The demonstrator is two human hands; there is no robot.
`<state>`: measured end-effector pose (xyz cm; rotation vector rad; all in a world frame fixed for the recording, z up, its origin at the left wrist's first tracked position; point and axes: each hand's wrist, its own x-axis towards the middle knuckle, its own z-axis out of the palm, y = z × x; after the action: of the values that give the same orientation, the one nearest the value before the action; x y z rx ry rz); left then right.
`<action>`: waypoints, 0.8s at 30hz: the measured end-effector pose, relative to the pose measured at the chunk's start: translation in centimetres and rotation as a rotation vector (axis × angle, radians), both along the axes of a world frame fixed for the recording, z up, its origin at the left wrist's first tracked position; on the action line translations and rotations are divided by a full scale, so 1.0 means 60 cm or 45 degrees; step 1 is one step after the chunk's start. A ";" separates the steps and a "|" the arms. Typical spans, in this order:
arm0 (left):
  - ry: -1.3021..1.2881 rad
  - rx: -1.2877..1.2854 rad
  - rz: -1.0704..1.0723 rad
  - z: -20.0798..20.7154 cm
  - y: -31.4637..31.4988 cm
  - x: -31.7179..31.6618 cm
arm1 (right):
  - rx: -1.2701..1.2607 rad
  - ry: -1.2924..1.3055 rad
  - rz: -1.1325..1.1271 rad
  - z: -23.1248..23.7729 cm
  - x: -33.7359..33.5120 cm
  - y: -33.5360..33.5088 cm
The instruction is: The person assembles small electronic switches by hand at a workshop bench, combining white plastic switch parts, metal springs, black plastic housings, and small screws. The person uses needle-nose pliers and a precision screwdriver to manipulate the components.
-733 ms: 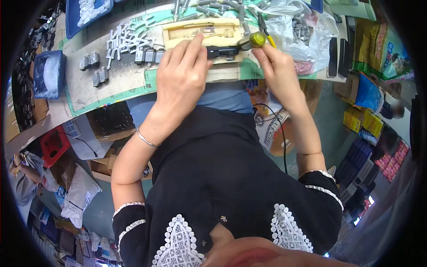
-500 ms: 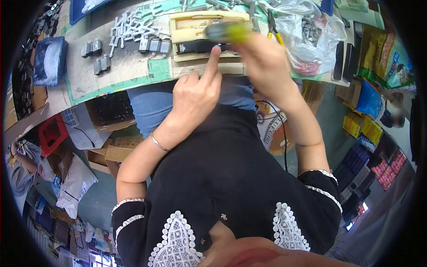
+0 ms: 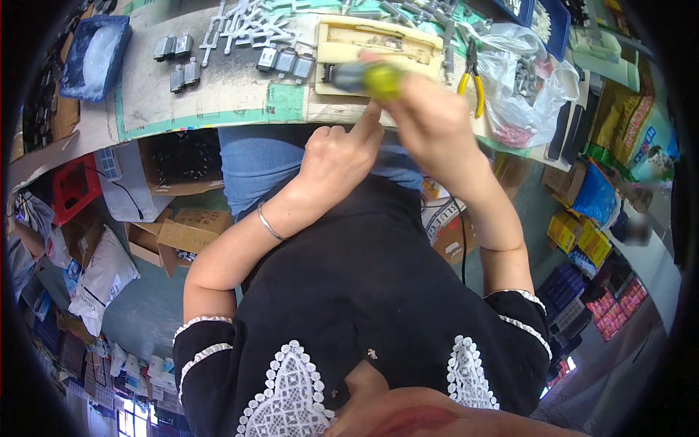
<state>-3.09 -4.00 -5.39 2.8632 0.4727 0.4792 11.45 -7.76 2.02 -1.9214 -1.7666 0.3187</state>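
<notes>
My right hand (image 3: 439,125) is closed round a short, thick tool (image 3: 383,80), yellow-green with a dark grey end. Motion smears it, so its exact kind does not show. It hangs over the cream-coloured fixture block (image 3: 341,52), which has long slots. Inside the near slot lies a long black part, mostly covered by the tool. My left hand (image 3: 336,160) is at the fixture's near edge, index finger stretched toward that slot and the other fingers curled. Its fingertip is partly hidden behind the tool and right hand.
Grey metal brackets (image 3: 251,25) lie heaped left of the fixture, near small metal blocks (image 3: 285,64). Yellow-handled pliers (image 3: 472,84) and a clear bag of metal parts (image 3: 526,80) are on the right. A blue tray (image 3: 93,87) stands at the far left.
The bench has shifted a little to the right in view. My right hand and its tool have come lower, over the near slot. My left index finger is still extended there.
</notes>
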 end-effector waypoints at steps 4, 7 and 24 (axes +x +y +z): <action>0.003 -0.053 -0.003 -0.001 0.003 -0.005 | -0.045 -0.063 0.091 0.005 -0.002 0.023; -0.029 -0.125 -0.029 0.007 0.007 -0.003 | 0.256 0.163 0.101 -0.007 -0.004 0.045; -0.459 -0.567 -0.113 0.059 0.068 0.031 | -0.089 -0.133 -1.413 -0.033 0.313 -0.182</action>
<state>-1.24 0.11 -1.86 2.2979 0.3339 0.7481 30.24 -18.69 0.05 -2.6423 -0.5191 -0.1312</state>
